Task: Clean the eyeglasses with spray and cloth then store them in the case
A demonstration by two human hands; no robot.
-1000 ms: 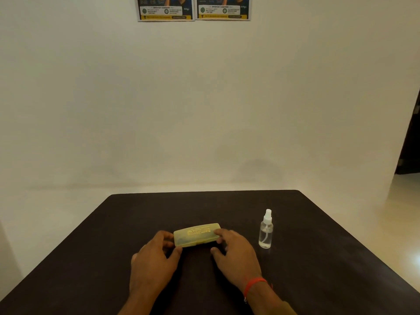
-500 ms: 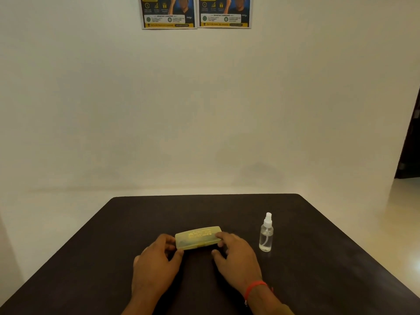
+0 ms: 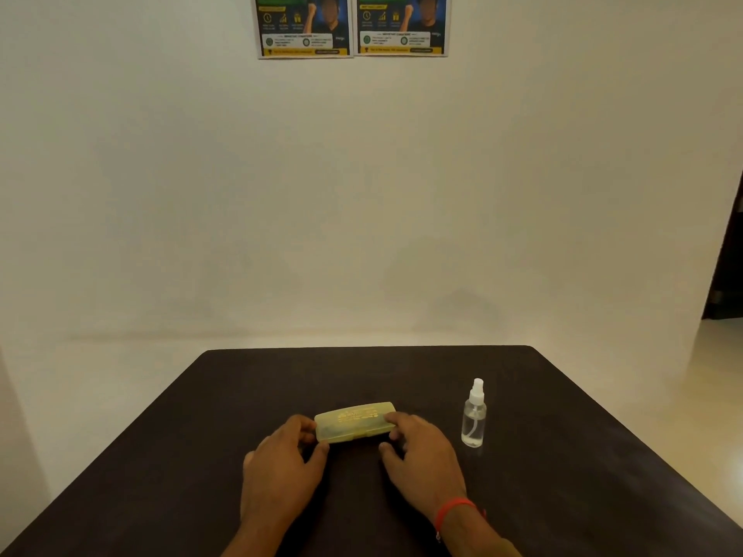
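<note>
A cream wall [image 3: 120, 195] fills the upper frame, and a dark table [image 3: 161, 476] spreads across the bottom. At lower centre the left hand [image 3: 281, 464] curls its fingers round the left end of a closed yellow case [image 3: 354, 422] that lies flat on the table. Two posters [image 3: 303, 26] hang at top centre. The right hand [image 3: 422, 456], with a red band [image 3: 454, 508] at the wrist, grasps the case's right end. Near it, not touching, a clear spray bottle [image 3: 473, 420] stands upright. A dark doorway [image 3: 727, 255] cuts the right edge.

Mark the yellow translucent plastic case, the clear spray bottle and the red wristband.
yellow translucent plastic case [image 3: 354, 422]: head view, centre of lid.
clear spray bottle [image 3: 473, 424]: head view, transparent body.
red wristband [image 3: 454, 505]: head view, strand across right wrist.
</note>
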